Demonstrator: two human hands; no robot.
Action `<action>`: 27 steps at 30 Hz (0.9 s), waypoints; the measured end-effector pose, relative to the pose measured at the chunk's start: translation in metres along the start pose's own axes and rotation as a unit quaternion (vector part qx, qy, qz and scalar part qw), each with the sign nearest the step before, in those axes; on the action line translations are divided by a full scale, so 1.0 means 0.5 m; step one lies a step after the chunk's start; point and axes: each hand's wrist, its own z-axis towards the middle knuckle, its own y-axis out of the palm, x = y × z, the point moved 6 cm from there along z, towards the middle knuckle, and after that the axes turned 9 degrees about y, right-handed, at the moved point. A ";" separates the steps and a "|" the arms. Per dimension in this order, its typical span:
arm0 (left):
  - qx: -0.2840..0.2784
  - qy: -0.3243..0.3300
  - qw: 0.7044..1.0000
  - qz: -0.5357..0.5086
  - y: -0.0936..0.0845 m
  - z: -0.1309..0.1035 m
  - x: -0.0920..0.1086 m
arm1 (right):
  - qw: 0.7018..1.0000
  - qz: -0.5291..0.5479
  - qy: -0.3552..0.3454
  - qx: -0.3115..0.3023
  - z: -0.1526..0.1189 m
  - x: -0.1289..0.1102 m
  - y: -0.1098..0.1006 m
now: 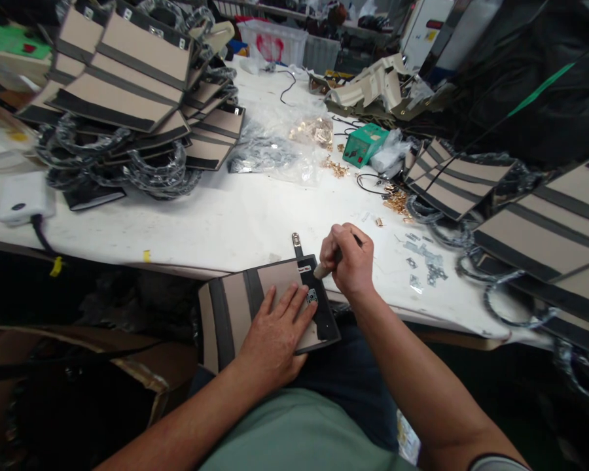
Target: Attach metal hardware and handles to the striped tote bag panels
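A beige and dark striped bag panel (269,278) lies across my lap against the table edge. My left hand (277,327) rests flat on it with fingers spread, their tips beside a small metal plate (312,296) on the panel's black end strip. A second small metal piece (305,269) sits higher on that strip. A short strap with a metal fitting (296,241) sticks out past the panel onto the tabletop. My right hand (347,256) is closed around a short tool with a blunt grey-brown end (321,271). That end points down at the strip; whether it touches cannot be made out.
Stacks of similar panels with plastic-wrapped handles stand at left (137,72) and right (544,229). Thin metal plates (429,261), gold-coloured hardware (396,199) and a green box (364,144) lie on the white table (216,219). An open cardboard box (164,376) is lower left.
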 end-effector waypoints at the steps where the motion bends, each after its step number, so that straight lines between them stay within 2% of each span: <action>1: -0.001 0.002 1.000 -0.001 0.001 0.001 -0.001 | 1.000 0.014 0.007 -0.004 -0.010 0.003 -0.004; 4: -0.002 0.000 1.000 -0.005 0.003 0.002 -0.003 | 0.998 0.055 0.022 -0.007 -0.039 0.017 -0.014; 7: -0.001 -0.002 1.000 -0.009 0.003 0.002 -0.003 | 0.996 0.088 0.013 0.017 -0.056 0.028 -0.026; 10: -0.001 -0.001 1.000 -0.013 0.002 0.002 -0.003 | 0.994 0.107 0.003 0.034 -0.058 0.032 -0.035; 17: -0.008 0.004 1.000 -0.030 0.007 -0.001 -0.006 | 0.980 0.176 0.041 0.085 -0.048 0.049 -0.055; 22: -0.003 0.002 1.000 -0.030 0.003 0.000 -0.008 | 0.996 0.075 -0.012 0.048 -0.070 0.040 -0.017; 25: 0.005 0.004 0.999 -0.032 -0.004 -0.002 -0.008 | 0.998 -0.048 -0.028 0.004 -0.087 0.033 0.020; 27: 0.017 0.007 0.999 -0.038 -0.007 -0.007 -0.007 | 0.986 -0.155 -0.055 -0.034 -0.094 0.023 0.044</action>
